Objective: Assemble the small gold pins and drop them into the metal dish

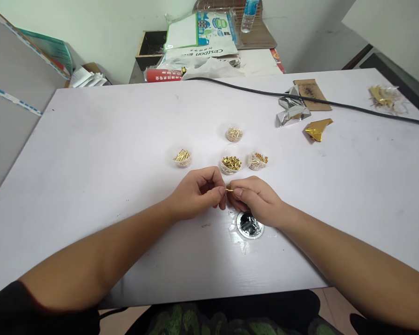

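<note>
My left hand (206,191) and my right hand (254,197) meet over the near middle of the table. Between their fingertips is a thin gold-coloured metal pin (229,190); each hand pinches one end of it. Whether it is one piece or two joined pieces is too small to tell. Just beyond my hands stands a clear cup of short gold parts (231,164). To its right is a cup of mixed gold pieces (257,161). A cup of longer gold pins (183,158) sits to the left, and a cup of paler small pieces (234,134) farther back.
A round cable grommet (250,225) lies beside my right wrist. A black cable (251,92) crosses the back of the white table (101,149). Silver foil (293,111), gold foil (318,130), cardboard (312,94) and a plastic bag (384,97) lie at the back right.
</note>
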Action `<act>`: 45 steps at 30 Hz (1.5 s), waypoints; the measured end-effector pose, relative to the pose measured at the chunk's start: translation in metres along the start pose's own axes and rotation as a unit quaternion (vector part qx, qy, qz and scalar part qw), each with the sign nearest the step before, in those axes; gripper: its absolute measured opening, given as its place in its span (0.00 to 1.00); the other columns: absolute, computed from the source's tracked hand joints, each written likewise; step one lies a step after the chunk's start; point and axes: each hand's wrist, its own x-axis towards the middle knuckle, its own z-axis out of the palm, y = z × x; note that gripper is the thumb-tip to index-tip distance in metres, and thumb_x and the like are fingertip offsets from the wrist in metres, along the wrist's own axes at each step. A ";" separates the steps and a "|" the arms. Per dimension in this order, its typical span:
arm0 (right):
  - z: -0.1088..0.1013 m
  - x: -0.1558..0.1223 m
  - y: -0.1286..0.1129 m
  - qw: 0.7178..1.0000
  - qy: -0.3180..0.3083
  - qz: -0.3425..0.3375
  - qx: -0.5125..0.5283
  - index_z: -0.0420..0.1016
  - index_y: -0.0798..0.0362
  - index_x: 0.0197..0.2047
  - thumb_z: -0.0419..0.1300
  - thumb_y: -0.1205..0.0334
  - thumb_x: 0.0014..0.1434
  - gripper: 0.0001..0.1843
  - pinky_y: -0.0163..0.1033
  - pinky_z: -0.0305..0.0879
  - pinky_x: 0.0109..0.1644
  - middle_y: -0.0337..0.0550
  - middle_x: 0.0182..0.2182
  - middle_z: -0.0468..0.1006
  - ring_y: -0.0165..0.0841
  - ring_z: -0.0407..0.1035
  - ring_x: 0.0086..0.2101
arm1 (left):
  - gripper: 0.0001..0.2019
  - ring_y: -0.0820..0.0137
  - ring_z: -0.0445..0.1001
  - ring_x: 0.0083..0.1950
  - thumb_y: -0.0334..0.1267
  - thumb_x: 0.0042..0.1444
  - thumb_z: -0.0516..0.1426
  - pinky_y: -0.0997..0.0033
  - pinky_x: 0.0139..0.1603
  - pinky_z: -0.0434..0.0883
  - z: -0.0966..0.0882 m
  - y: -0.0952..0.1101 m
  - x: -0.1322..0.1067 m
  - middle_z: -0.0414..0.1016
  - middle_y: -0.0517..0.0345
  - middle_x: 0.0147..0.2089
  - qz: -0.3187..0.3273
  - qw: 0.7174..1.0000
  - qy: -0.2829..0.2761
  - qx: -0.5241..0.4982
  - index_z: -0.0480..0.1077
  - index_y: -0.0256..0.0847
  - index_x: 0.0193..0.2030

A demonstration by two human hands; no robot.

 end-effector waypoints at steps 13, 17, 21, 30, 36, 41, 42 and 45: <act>0.000 0.001 0.000 1.000 0.004 0.000 -0.016 0.60 0.53 0.21 0.46 0.63 0.64 0.18 0.34 0.57 0.26 0.35 0.17 0.62 0.28 0.60 0.21 | 0.06 0.77 0.70 0.27 0.32 0.57 0.56 0.78 0.29 0.68 -0.001 -0.001 0.000 0.74 0.57 0.25 -0.009 1.000 -0.008 0.011 0.63 0.36 0.30; -0.002 0.001 -0.001 0.999 0.007 0.008 -0.049 0.59 0.52 0.21 0.47 0.64 0.63 0.17 0.33 0.56 0.24 0.35 0.17 0.62 0.27 0.59 0.20 | 0.06 0.76 0.70 0.27 0.33 0.56 0.57 0.77 0.29 0.67 -0.001 0.000 -0.001 0.74 0.57 0.25 -0.013 0.999 -0.003 0.043 0.62 0.37 0.31; -0.006 0.000 -0.002 0.994 0.007 0.020 -0.112 0.57 0.52 0.21 0.47 0.62 0.62 0.17 0.33 0.52 0.22 0.35 0.17 0.61 0.26 0.55 0.19 | 0.06 0.78 0.64 0.24 0.34 0.56 0.56 0.78 0.25 0.62 -0.002 0.004 -0.002 0.71 0.60 0.25 0.014 0.989 0.003 0.148 0.62 0.38 0.31; -0.008 0.001 -0.003 0.989 -0.002 0.002 -0.149 0.57 0.52 0.22 0.46 0.64 0.62 0.16 0.34 0.51 0.22 0.35 0.17 0.60 0.26 0.55 0.19 | 0.05 0.78 0.60 0.24 0.33 0.59 0.53 0.77 0.27 0.60 -0.008 0.004 0.001 0.66 0.63 0.24 0.131 0.936 0.000 0.326 0.66 0.38 0.32; -0.009 0.000 -0.001 0.994 0.017 0.001 -0.107 0.58 0.52 0.22 0.46 0.65 0.62 0.16 0.34 0.53 0.23 0.35 0.17 0.61 0.26 0.55 0.19 | 0.08 0.76 0.63 0.26 0.37 0.63 0.51 0.76 0.28 0.62 -0.008 0.005 0.000 0.69 0.61 0.26 0.089 0.964 0.002 0.251 0.65 0.38 0.33; -0.007 -0.001 0.002 0.999 0.014 0.000 -0.040 0.57 0.52 0.21 0.46 0.65 0.64 0.18 0.34 0.56 0.24 0.35 0.17 0.61 0.27 0.57 0.20 | 0.13 0.75 0.67 0.28 0.42 0.65 0.51 0.75 0.30 0.66 -0.006 0.005 0.000 0.72 0.57 0.27 0.026 0.992 -0.011 0.124 0.65 0.38 0.31; -0.005 0.000 0.001 1.000 0.010 -0.002 -0.026 0.58 0.52 0.21 0.47 0.65 0.64 0.18 0.34 0.56 0.24 0.35 0.18 0.61 0.27 0.58 0.21 | 0.14 0.75 0.68 0.28 0.42 0.65 0.51 0.75 0.31 0.66 -0.005 0.004 0.000 0.73 0.57 0.27 0.018 0.995 -0.013 0.094 0.65 0.37 0.30; 0.000 0.001 -0.002 1.000 0.005 -0.017 0.022 0.59 0.52 0.21 0.46 0.65 0.65 0.19 0.34 0.59 0.27 0.36 0.18 0.62 0.28 0.62 0.23 | 0.15 0.75 0.71 0.29 0.42 0.66 0.52 0.74 0.32 0.68 -0.001 0.001 0.000 0.71 0.59 0.24 -0.005 1.000 -0.015 -0.011 0.63 0.37 0.28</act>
